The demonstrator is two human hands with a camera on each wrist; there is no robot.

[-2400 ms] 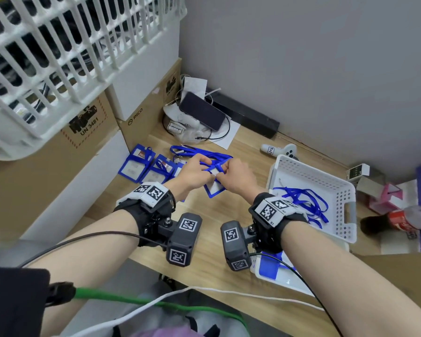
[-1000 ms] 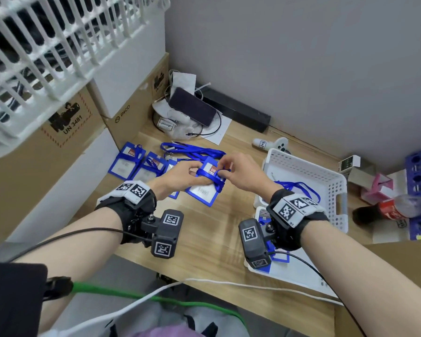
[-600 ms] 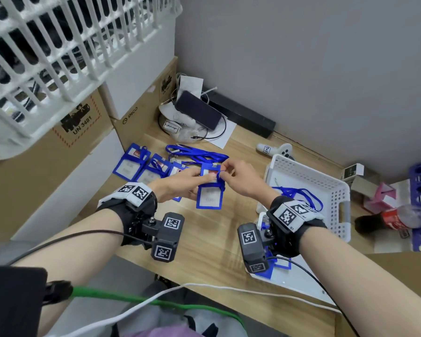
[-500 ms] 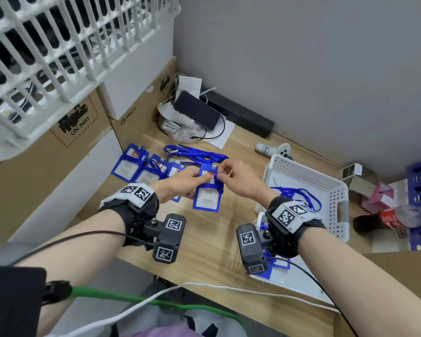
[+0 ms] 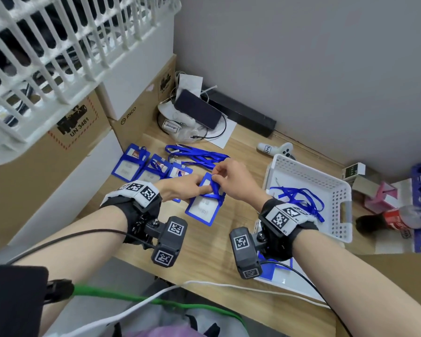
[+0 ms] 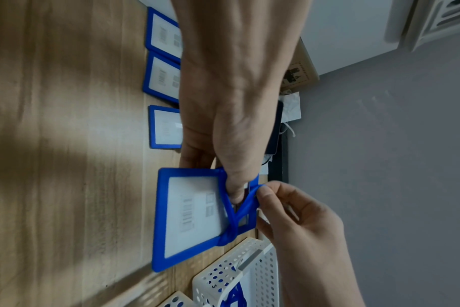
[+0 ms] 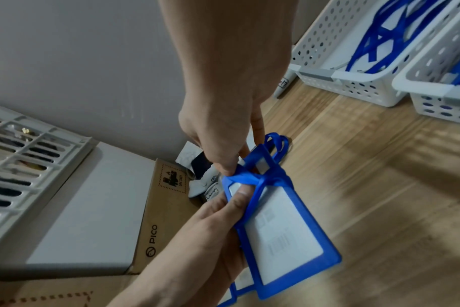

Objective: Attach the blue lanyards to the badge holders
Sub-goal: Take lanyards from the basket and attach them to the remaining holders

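While left hand (image 5: 185,188) grips badge holder (image 5: 203,209), clip end toward wall, right hand (image 5: 236,181) pinches lanyard (image 6: 246,204)

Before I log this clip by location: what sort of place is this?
Probably an office or lab workbench used for sorting: a wooden desk against a grey wall, cardboard shipping boxes stacked beside it, white perforated baskets holding blue lanyards, and badge holders in a row.

Even indoor light, soft shadows on wood, wide-angle bending, wrist views slightly blurred.
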